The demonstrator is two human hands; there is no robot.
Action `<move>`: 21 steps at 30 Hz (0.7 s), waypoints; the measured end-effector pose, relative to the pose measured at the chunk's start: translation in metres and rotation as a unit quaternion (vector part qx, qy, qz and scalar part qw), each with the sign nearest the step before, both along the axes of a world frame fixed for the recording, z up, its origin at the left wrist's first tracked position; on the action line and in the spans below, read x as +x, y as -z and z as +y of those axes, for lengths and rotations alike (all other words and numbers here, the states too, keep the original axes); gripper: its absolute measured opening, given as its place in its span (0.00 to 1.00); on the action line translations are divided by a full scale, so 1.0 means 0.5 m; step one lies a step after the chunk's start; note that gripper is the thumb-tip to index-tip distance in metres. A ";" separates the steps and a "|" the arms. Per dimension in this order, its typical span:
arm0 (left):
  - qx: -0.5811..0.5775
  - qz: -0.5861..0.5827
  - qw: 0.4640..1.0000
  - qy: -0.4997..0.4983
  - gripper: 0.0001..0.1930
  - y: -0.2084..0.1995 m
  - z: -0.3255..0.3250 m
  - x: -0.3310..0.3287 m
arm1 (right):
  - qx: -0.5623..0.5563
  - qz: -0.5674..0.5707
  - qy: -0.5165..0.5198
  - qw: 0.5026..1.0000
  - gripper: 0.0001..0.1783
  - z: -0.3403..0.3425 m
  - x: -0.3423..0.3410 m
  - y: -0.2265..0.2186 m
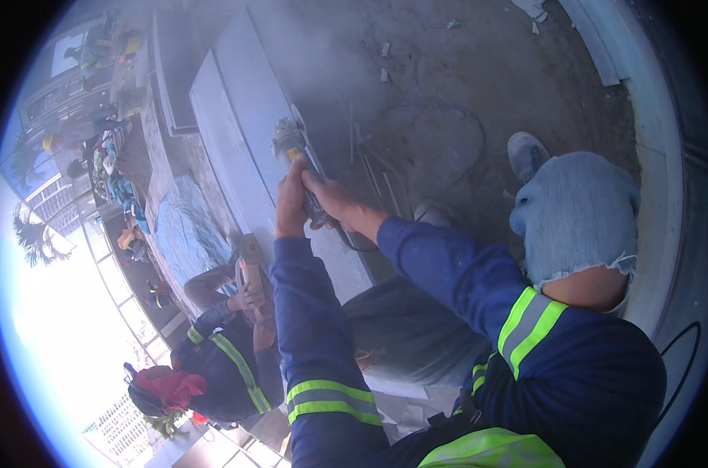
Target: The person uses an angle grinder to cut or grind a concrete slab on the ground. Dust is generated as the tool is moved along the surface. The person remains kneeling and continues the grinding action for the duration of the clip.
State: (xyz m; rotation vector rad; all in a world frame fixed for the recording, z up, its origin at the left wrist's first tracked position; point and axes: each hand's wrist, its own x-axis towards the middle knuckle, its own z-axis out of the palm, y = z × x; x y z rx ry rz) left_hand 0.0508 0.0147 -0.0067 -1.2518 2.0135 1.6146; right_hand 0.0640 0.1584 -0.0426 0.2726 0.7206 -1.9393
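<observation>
Grinder [290,139], left hand [291,199] curled around, right hand [334,200] gripping

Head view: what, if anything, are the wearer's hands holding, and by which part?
The left hand and right hand both hold a grinder by its body, just behind its head.

Arms [447,253] outstretched — left grip [291,201], right grip [334,198] — clenched

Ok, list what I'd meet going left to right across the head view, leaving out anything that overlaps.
Blue sheet → co-worker's power tool → left hand → right hand → ripped light-blue jeans.
</observation>
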 end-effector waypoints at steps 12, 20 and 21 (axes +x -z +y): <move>-0.011 0.001 1.000 -0.007 0.34 -0.008 0.012 0.013 | -0.014 0.002 -0.004 1.000 0.38 0.012 0.015 -0.003; 0.003 0.017 1.000 -0.002 0.33 0.015 -0.006 0.008 | -0.002 0.003 0.001 1.000 0.37 -0.005 0.007 0.011; 0.010 0.026 1.000 -0.003 0.33 0.019 -0.010 0.007 | 0.003 0.000 -0.003 1.000 0.38 -0.007 0.005 0.010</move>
